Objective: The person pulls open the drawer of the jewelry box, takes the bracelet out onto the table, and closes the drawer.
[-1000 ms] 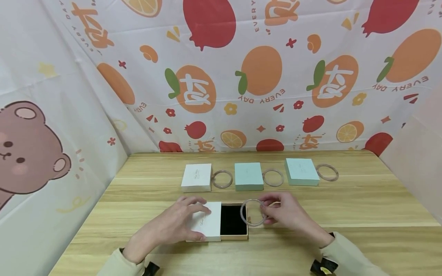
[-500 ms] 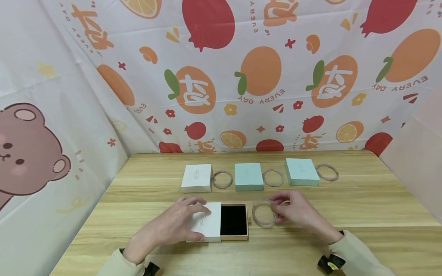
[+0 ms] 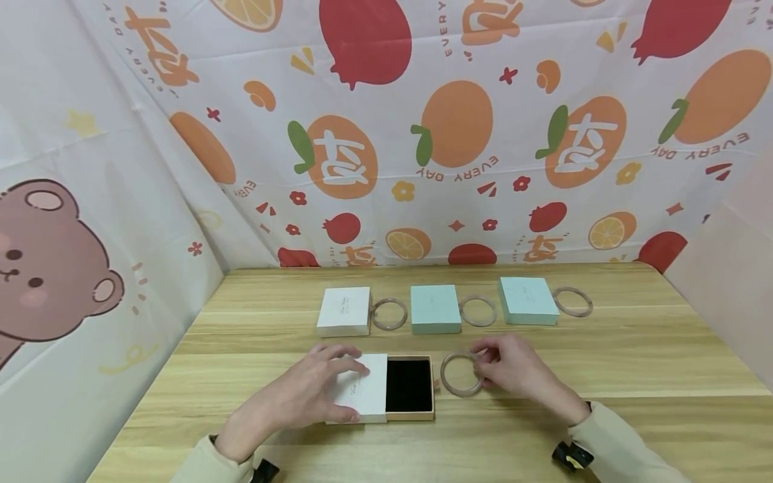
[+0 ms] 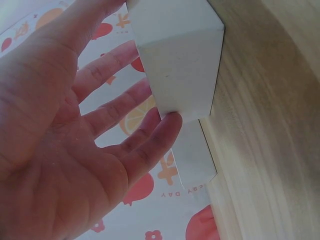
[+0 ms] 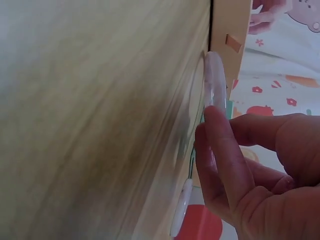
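My left hand (image 3: pixel 304 389) holds the sleeve of a white gift box (image 3: pixel 374 389), thumb at its near side and fingers over its top. From the sleeve's right end a tan-edged drawer (image 3: pixel 410 416) with black lining sticks out. Just right of the drawer, a pale translucent bangle (image 3: pixel 443 377) lies flat at the tabletop. My right hand (image 3: pixel 513 367) pinches that bangle's right side between thumb and fingers. In the right wrist view the bangle (image 5: pixel 215 75) shows edge-on, low over the wood, close by the drawer's pull tab (image 5: pixel 233 43).
Along the back stand a white box (image 3: pixel 344 310) and two mint-green boxes, one in the middle (image 3: pixel 435 307) and the other box (image 3: pixel 529 298) further right. A similar bangle lies right of each. Fruit-printed cloth (image 3: pixel 457 124) hangs behind the wooden table (image 3: pixel 260 315).
My right hand has carried the bangle rightward, away from over the drawer, and lowered it from tilted to flat at the tabletop. The left hand and the box stay put.
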`<state>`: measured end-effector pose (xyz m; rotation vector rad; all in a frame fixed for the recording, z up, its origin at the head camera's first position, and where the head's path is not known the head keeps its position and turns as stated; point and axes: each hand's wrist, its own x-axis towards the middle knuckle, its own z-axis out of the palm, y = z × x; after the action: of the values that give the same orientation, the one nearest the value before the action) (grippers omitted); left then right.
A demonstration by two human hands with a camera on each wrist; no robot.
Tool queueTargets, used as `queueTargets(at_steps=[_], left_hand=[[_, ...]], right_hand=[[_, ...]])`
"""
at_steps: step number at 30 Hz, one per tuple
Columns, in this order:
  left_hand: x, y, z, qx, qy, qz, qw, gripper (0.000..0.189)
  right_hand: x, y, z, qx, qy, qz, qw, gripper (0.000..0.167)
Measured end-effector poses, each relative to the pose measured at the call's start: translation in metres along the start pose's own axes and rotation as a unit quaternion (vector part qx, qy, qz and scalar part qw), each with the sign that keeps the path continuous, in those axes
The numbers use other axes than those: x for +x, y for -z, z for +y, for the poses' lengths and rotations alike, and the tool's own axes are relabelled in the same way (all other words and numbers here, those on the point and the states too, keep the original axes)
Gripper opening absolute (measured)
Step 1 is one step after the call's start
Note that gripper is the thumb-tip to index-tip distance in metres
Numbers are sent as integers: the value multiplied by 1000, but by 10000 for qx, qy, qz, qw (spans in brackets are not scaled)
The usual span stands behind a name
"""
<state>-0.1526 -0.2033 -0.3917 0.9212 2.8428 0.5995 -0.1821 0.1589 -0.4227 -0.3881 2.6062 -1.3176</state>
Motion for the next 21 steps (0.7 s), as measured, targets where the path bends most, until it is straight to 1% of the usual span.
queueTargets(at_steps=[6, 11, 18, 21], left_hand=[[0, 0, 0, -10, 22, -20, 10000, 51], [0, 0, 0, -40, 53, -39, 10000, 51], [0, 1, 0, -59, 57, -78, 9999, 51], [0, 1, 0, -80, 52, -66, 9999, 51]], right_hand=[[4, -4, -1, -519, 55, 111, 9986, 20], [7, -6, -1, -1025, 18, 232, 9945, 11], [8, -6, -5, -1242, -37, 329, 9917, 7], [6, -4, -10, -1338, 70, 518, 9896, 8]])
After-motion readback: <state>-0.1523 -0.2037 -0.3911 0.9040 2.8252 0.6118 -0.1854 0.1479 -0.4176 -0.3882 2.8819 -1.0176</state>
